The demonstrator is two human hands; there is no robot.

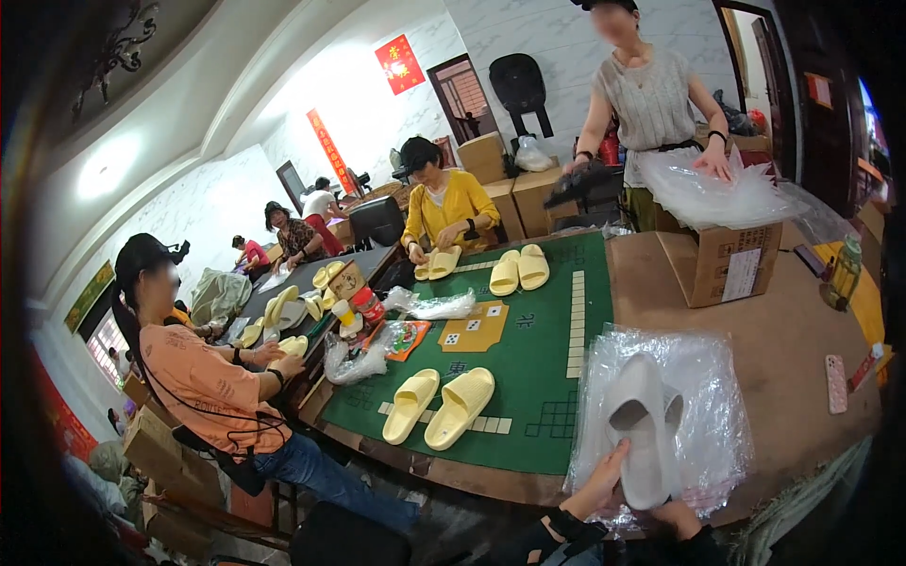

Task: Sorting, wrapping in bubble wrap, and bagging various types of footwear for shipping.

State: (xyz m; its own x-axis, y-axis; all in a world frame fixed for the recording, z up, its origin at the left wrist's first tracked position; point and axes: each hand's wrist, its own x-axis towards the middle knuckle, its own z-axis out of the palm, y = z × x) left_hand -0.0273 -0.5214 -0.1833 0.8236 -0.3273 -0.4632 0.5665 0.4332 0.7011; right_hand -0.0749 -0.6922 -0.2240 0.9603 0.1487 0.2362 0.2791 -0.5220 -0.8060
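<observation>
A pair of light grey slippers (645,462) is held over a stack of clear plastic bags (713,373) on the brown table. The front slipper partly covers the other, whose strap shows on its right. My left hand (604,479) grips the slipper's left edge, thumb lying on the footbed and the other fingers partly hidden. At the heel end, my right hand (677,517) is closed against the sole; its fingertips are hidden beneath. A pair of pale yellow slippers (437,410) lies on the green mat, left of the bags.
Another yellow pair (519,270) lies farther back on the green mat (538,377). A cardboard box (722,264) with plastic sheets stands at the far right, where a person handles them. A phone (836,384) and a bottle (843,274) rest to the right. Other people handle slippers at left.
</observation>
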